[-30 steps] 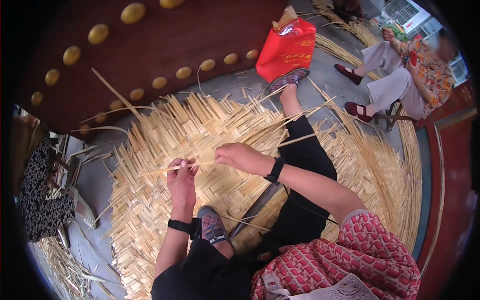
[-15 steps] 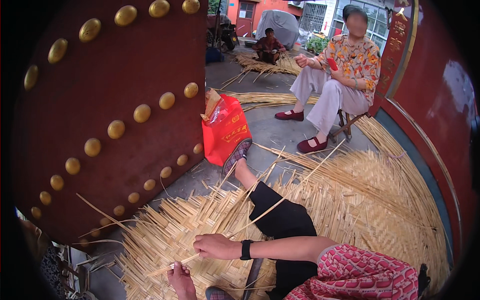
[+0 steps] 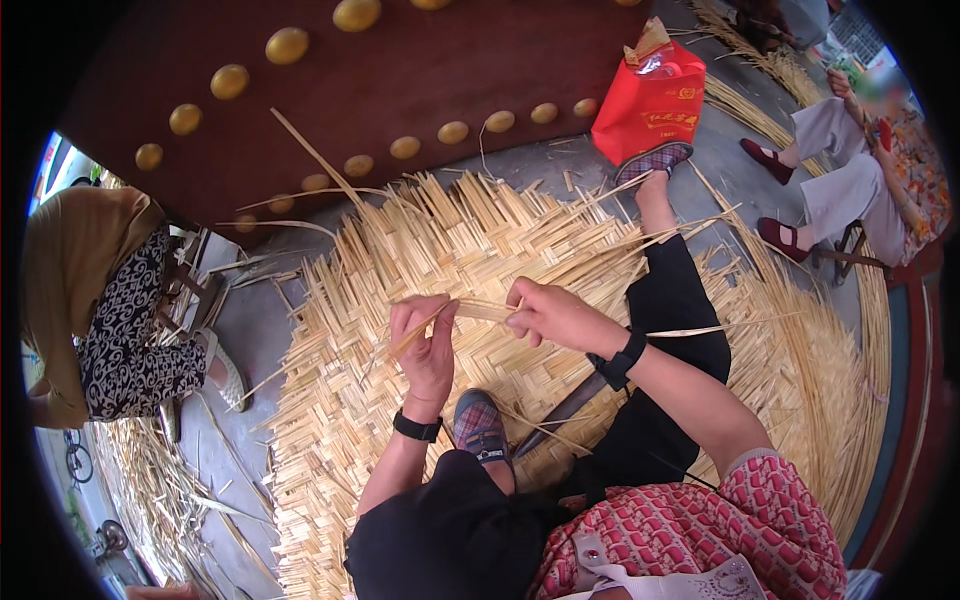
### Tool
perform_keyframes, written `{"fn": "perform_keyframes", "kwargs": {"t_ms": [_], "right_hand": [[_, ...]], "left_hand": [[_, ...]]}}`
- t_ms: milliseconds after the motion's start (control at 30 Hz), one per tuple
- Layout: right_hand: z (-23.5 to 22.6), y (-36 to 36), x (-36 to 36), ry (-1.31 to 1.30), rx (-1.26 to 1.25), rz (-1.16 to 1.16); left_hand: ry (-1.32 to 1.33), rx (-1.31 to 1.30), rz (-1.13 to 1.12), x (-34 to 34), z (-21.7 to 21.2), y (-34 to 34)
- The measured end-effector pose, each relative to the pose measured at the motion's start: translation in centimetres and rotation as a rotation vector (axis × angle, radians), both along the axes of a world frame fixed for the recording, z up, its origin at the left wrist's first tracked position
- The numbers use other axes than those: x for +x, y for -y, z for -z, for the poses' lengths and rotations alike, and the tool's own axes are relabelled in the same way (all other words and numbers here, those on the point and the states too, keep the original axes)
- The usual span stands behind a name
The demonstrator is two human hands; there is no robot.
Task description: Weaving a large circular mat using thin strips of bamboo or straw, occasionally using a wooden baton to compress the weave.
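Observation:
Both hands pinch pale, flat reed strips (image 3: 480, 309) above a large woven reed mat (image 3: 350, 440). My left hand (image 3: 424, 345) closes on one end, where a strip slants down past the palm. My right hand (image 3: 560, 314) grips the same strips a short way to the right, thumb and fingers together. Long strips trail rightward from the right hand across my dark trouser leg (image 3: 680, 305). Under my hands the mat shows a zigzag weave, with loose ends bristling along its far and left edges. A dark, blade-like tool (image 3: 562, 412) lies beside my shoe (image 3: 479, 427).
A dark red door (image 3: 420, 80) with gold studs borders the far side. A red bag (image 3: 653, 100) stands by my outstretched foot. One person (image 3: 885, 180) sits at the right, another (image 3: 120, 330) at the left. Loose strips (image 3: 165, 490) lie on the left ground.
My view has swung down and left. The left hand has come up, and both hands now hold the strips level in front of me, nearer together in line.

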State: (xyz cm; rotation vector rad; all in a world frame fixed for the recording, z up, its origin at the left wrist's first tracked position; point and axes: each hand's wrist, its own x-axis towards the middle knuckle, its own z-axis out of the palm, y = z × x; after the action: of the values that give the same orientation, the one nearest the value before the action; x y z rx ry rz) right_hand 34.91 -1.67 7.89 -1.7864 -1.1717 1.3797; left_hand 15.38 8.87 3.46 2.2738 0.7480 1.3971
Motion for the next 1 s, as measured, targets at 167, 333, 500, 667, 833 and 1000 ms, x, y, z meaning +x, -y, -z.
{"fn": "perform_keyframes", "kwargs": {"t_ms": [167, 333, 500, 667, 833, 1000], "right_hand": [[5.5, 2.0, 5.9, 0.187, -0.043, 0.042], [-0.8, -0.1, 1.9, 0.803, 0.138, -0.233], [2.3, 0.2, 2.6, 1.105, 0.515, 0.064], [0.4, 1.4, -3.0, 1.060, 0.864, 0.026], [4.1, 3.1, -6.9, 0.174, 0.470, 0.051], [7.7, 0.4, -8.5, -0.624, 0.459, 0.510]], "left_hand": [[0.538, -0.673, 0.015, -2.8, -2.0, -4.3], [0.585, -0.965, 0.233, -1.1, 0.0, -3.6], [0.447, -1.097, 0.150, -7.2, 5.0, -8.1], [0.486, -1.016, 0.159, -9.5, 9.1, -9.0], [0.209, -1.075, 0.241, -2.1, 6.2, -1.0], [0.800, -1.684, 0.336, 0.9, 2.5, 4.2]]}}
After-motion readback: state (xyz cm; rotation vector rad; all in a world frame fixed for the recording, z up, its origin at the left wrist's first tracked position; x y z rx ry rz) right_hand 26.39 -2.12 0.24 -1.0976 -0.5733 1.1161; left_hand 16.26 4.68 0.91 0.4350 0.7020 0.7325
